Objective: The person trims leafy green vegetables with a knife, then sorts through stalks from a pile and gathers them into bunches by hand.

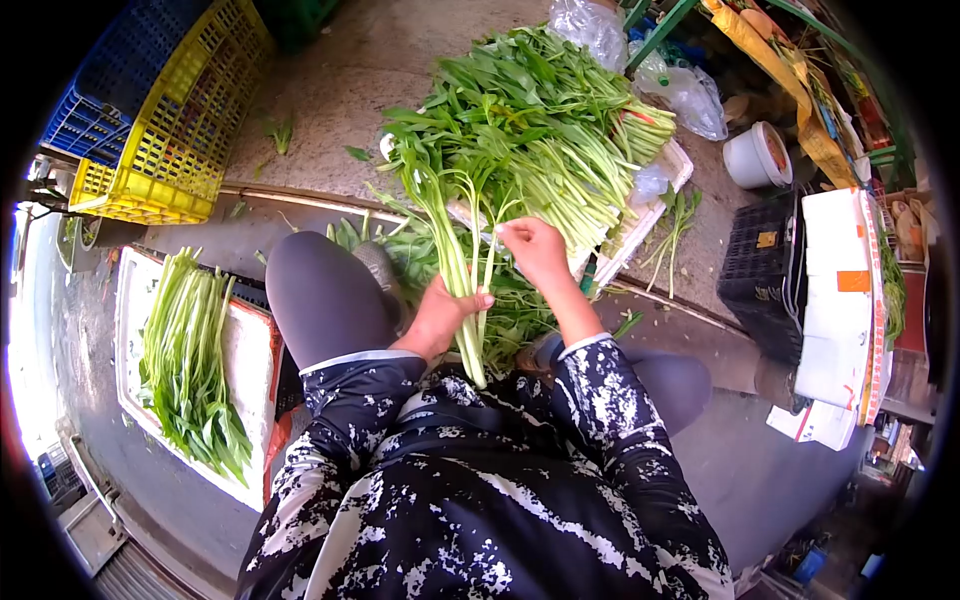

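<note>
My left hand [447, 315] is closed round a small bunch of water spinach stalks [455, 262], held upright above my lap with the leaves away from me and the pale cut ends towards my body. My right hand [540, 250] pinches at the side of a thin stalk of the same bunch; the exact spot between its fingertips is small and partly hidden. Just beyond both hands lies a large heap of water spinach [540, 120], its stems pointing right over a white foam board [675, 168].
Loose leaves [400, 250] lie between my knees. At left, a white foam box [265, 400] bears a laid-out bunch of greens [190, 360]. Stacked yellow [180, 120] and blue crates [100, 90] stand behind it. A black crate [755, 275] and white bucket [757, 157] are at right.
</note>
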Demonstrator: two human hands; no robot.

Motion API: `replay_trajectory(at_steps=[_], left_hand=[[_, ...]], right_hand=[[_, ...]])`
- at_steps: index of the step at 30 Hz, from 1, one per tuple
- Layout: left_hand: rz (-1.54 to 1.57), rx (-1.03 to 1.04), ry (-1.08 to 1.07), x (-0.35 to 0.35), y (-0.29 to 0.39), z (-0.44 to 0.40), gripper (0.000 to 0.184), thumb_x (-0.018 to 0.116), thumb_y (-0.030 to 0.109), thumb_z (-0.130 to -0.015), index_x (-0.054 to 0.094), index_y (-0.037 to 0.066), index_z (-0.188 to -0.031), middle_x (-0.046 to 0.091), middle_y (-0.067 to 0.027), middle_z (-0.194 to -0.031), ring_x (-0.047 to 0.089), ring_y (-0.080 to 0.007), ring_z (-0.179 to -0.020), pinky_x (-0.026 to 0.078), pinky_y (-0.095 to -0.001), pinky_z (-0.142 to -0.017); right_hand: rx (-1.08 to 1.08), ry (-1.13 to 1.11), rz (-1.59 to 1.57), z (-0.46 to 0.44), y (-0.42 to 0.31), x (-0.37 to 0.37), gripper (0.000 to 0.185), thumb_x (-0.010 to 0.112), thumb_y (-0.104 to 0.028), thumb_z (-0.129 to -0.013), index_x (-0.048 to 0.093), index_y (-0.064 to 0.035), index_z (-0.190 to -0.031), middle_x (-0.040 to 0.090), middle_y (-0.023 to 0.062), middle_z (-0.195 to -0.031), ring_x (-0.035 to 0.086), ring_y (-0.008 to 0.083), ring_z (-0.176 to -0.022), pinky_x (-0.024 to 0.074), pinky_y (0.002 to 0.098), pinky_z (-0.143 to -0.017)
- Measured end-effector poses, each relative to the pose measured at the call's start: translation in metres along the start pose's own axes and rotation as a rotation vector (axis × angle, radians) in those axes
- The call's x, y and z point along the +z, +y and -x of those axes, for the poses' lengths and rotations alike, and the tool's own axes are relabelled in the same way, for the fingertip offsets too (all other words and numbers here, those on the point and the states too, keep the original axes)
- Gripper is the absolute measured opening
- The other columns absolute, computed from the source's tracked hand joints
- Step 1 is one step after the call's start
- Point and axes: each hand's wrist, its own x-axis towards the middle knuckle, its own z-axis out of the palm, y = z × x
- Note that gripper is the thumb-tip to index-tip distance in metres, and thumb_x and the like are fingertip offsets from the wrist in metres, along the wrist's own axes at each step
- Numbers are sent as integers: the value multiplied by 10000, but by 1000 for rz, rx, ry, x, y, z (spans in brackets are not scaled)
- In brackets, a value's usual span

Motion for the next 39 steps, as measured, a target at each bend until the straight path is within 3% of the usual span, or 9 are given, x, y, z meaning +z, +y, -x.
replay_trajectory(at_steps=[12,14,18,22,24,26,27,36,39], left_hand=[[124,-194,-57,-2,11,3,194,641,74,-789,572,37,-966,583,-28,-772,568,-135,-695,477,-266,-639],[197,-184,-100,-5,11,1,164,635,117,-803,593,22,-929,585,-35,-767,562,-137,-697,471,-269,-637],[298,-133,-209,-11,21,5,253,629,164,-803,547,32,-1003,567,-33,-800,550,-137,-695,470,-278,-679],[543,98,-174,-16,44,5,188,605,179,-818,503,113,-962,576,-44,-944,543,-150,-803,484,-333,-719],[550,94,-105,-18,47,3,180,599,180,-829,508,121,-972,580,-33,-965,542,-154,-808,477,-329,-734],[529,107,-97,-20,36,-4,194,589,162,-839,503,127,-1010,579,-18,-947,546,-163,-825,469,-335,-744],[514,87,-74,-19,34,-4,212,587,158,-841,493,133,-1029,573,-17,-937,545,-164,-828,467,-341,-745],[526,22,-34,-21,22,-16,258,549,117,-862,457,142,-1101,527,-16,-866,525,-153,-792,492,-379,-743],[531,3,-3,-19,20,-18,243,551,111,-860,461,138,-1083,522,-17,-859,522,-149,-774,494,-360,-707]], right_hand=[[33,-169,202,-9,-5,8,131,561,-115,-813,609,6,-802,638,102,-722,600,185,-635,465,296,-597],[-393,-51,531,-5,-11,0,107,508,-84,-837,568,4,-822,612,137,-779,586,260,-706,460,348,-649],[-242,401,551,-24,-2,-37,106,474,-37,-811,564,-14,-760,587,147,-739,564,313,-689,460,388,-643],[413,-845,365,-9,-7,-66,225,585,-243,-820,611,-19,-823,641,128,-748,602,295,-684,476,345,-644],[451,-896,413,-7,13,-65,351,614,-371,-793,628,-27,-862,649,129,-799,610,285,-729,474,356,-677],[286,-185,611,-9,23,-57,375,584,-394,-804,636,-32,-888,648,138,-847,614,278,-789,472,367,-716],[327,-87,683,-14,41,-48,328,600,-374,-783,645,-73,-905,645,129,-879,611,268,-830,468,370,-736],[144,56,470,-1,39,-69,159,630,-214,-737,622,-101,-848,650,116,-810,620,280,-710,487,356,-649],[32,207,240,21,30,-98,121,623,-111,-765,584,-43,-857,648,97,-757,623,171,-665,471,281,-591]])
